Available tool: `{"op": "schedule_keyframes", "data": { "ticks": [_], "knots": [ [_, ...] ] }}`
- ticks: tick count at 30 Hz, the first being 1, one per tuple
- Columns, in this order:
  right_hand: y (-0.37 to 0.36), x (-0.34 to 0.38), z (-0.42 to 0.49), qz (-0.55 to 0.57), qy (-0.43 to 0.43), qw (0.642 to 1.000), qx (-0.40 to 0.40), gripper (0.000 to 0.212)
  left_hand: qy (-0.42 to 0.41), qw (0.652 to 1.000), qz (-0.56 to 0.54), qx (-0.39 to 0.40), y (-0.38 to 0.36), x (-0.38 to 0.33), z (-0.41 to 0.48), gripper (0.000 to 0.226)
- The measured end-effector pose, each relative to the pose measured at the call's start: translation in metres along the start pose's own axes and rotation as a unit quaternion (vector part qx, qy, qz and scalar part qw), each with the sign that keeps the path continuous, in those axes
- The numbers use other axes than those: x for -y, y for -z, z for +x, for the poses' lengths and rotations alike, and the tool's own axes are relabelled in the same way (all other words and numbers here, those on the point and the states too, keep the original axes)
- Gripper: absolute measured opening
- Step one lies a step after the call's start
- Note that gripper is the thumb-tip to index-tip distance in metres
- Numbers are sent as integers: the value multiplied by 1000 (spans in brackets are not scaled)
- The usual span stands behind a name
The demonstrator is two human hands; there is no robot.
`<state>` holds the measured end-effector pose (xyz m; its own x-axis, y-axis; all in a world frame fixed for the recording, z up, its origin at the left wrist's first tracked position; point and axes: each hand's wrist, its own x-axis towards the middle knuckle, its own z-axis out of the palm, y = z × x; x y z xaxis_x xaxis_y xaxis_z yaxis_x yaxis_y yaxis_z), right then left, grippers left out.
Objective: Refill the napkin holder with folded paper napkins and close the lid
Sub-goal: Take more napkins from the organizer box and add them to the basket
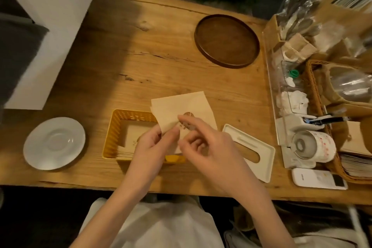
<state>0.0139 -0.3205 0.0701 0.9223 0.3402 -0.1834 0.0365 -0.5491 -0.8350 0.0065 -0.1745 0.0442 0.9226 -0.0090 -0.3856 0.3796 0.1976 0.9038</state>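
A yellow perforated napkin holder (118,127) stands open on the wooden table (141,46), with folded beige napkins lying inside. Its white lid (261,151) with an oval slot lies flat on the table just to the right. Above the holder I hold a beige paper napkin (181,104) with a brown printed logo. My left hand (155,145) pinches the napkin's lower left edge between thumb and fingers. My right hand (203,139) pinches it near the logo with thumb and forefinger, the other fingers curled.
A white saucer (54,143) sits at the left front. A round dark wooden tray (227,40) lies at the back. A clear organiser (289,90), a wicker basket (314,90), a tape roll (314,145) and a white remote (318,179) crowd the right. A white box (50,16) stands back left.
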Motion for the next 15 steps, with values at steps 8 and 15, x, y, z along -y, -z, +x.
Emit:
{"op": "schedule_keyframes", "data": {
  "ticks": [8, 15],
  "knots": [
    [-1, -10, 28, 96, -182, 966, -160, 36, 27, 1000, -15, 7, 45, -17, 7, 21],
    [-14, -4, 34, 297, -253, 921, -22, 33, 39, 996, 32, 76, 64, -17, 7, 27]
  ]
}}
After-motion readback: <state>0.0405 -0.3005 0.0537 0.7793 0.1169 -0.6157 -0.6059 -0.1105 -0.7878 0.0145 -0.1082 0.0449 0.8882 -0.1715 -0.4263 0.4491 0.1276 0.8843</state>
